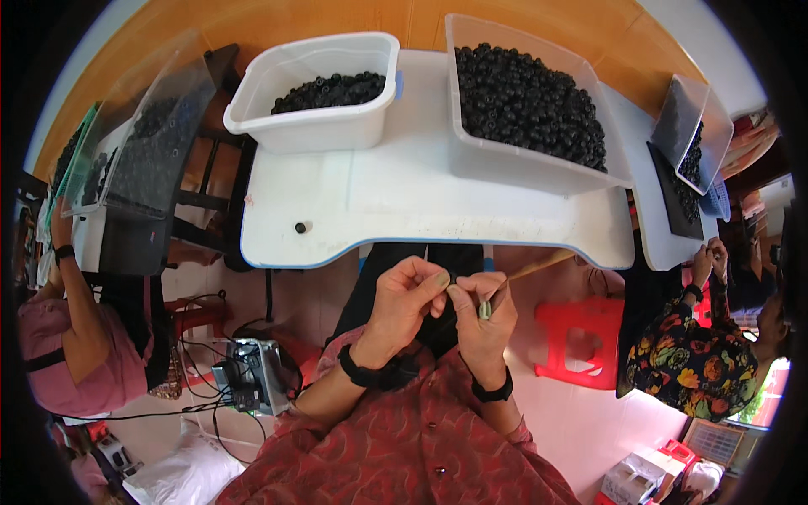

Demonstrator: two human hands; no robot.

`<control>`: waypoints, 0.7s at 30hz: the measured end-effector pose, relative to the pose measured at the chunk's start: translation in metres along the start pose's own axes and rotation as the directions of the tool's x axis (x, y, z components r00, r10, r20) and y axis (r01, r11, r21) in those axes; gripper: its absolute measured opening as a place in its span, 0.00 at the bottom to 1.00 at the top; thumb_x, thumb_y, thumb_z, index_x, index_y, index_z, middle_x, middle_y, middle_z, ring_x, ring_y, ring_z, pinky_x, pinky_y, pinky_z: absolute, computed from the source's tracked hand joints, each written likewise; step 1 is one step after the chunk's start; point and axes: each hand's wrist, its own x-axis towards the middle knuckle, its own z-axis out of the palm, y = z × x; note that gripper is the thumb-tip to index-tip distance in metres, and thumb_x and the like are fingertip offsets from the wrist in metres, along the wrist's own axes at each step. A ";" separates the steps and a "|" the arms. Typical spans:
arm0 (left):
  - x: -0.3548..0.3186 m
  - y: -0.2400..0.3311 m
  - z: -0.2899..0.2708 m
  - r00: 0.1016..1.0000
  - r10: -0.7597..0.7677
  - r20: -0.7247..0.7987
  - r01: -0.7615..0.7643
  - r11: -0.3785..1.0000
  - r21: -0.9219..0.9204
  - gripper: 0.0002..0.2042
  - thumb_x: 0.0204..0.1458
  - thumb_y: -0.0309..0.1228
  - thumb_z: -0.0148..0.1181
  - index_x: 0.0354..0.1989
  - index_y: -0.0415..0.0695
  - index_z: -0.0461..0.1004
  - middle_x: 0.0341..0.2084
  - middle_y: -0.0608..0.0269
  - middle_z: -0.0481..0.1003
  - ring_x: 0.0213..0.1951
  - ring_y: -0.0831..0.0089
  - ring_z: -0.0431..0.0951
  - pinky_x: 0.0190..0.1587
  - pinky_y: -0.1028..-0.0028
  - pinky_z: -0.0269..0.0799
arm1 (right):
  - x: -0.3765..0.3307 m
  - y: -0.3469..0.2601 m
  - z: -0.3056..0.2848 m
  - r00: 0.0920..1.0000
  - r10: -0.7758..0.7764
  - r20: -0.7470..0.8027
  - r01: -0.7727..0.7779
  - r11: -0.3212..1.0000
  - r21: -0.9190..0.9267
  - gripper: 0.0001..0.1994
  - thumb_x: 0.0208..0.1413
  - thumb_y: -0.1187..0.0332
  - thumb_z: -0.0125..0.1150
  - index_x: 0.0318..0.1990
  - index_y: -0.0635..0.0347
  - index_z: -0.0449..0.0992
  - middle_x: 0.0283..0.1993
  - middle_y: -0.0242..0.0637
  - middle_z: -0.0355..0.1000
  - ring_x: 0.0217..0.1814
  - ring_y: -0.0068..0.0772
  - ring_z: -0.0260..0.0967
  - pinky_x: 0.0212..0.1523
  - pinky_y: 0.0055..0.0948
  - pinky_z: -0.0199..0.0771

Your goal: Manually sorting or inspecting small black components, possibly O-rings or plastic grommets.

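Fingers (439, 282) of both hands pinch together just below the table (421, 202) edge, closed on a small dark bead (452, 279) between them; right hand (484, 316) also holds a thin wooden stick (539, 267), long axis running up-right; left hand (404, 303) meets it from the left; another loose bead (300, 227) lies on the table, well apart

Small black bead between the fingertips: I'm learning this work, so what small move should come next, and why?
Probably slide the bead onto the thin stick. The left hand pinches the bead right against the right hand, which holds the stick, and both hands meet just below the table edge.
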 end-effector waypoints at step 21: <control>0.000 0.001 -0.002 0.993 0.048 0.107 -0.047 0.999 -0.010 0.03 0.56 0.24 0.59 0.36 0.38 0.73 0.23 0.64 0.75 0.22 0.81 0.73 0.25 0.83 0.69 | -0.003 -0.007 -0.006 1.000 0.014 0.025 -0.016 0.994 0.108 0.05 0.54 0.78 0.64 0.36 0.63 0.74 0.35 0.34 0.68 0.29 0.20 0.67 0.29 0.19 0.66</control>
